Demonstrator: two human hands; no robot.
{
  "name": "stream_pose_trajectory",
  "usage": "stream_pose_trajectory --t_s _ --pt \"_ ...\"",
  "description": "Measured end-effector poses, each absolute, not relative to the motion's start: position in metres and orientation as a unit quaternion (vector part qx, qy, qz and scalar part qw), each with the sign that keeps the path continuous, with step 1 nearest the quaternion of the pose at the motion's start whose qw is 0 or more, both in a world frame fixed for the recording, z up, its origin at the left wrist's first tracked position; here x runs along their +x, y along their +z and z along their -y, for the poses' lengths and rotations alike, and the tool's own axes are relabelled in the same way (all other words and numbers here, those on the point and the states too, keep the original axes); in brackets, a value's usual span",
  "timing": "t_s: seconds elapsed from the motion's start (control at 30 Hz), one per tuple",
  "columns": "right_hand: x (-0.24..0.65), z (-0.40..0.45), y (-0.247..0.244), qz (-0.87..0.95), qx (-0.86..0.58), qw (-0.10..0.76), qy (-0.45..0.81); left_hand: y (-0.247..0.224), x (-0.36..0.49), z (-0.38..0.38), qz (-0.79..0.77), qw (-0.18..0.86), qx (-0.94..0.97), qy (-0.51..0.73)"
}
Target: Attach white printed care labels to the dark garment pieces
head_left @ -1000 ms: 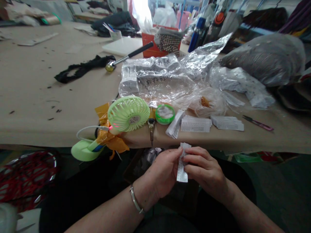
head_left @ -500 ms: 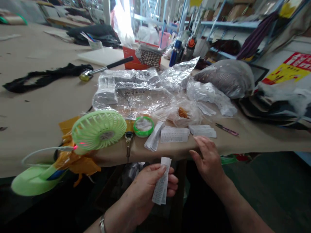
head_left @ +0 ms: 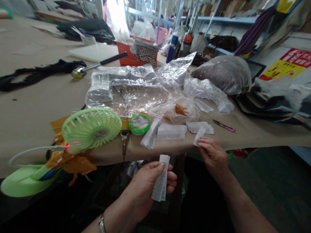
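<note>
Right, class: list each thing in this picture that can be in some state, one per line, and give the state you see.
left hand: shut on a folded stack of labels, held upright.
right hand: pinching one label at the table edge.
label piles: lying flat on the table.
green fan: red light on; spinning cannot be told.
green tin: open.
plastic bags: crumpled, lying flat.
snips: lying shut.

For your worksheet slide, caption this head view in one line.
Left hand holds printed labels; right hand lifts one label from the table stack.
</note>
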State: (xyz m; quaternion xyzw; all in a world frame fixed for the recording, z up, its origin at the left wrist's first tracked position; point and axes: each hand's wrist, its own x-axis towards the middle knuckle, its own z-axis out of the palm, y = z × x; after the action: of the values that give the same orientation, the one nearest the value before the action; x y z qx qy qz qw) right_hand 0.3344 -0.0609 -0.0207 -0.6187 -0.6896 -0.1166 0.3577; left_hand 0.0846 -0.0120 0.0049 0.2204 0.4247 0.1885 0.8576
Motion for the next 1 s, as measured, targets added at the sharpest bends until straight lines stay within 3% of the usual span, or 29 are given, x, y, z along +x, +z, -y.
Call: stream_pose_trajectory --t_s 0.2,0.27,0.43,1.0 --pt "0.267 0.075 -0.012 0.680 -0.531 0.505 0.017 0.004 0.086 0.014 -0.399 0.873 0.199 0.196" --pt "0.241 0.079 -0.010 0.741 -0.477 0.469 0.060 0.002 0.085 0.014 -0.378 0.880 0.186 0.219" --pt "0.212 0.076 -0.014 0.809 -0.428 0.403 0.025 0.001 0.081 0.013 -0.369 0.869 0.162 0.287" --pt "0.201 0.076 -0.011 0.810 -0.453 0.372 0.025 0.000 0.076 0.014 -0.355 0.879 0.141 0.286"
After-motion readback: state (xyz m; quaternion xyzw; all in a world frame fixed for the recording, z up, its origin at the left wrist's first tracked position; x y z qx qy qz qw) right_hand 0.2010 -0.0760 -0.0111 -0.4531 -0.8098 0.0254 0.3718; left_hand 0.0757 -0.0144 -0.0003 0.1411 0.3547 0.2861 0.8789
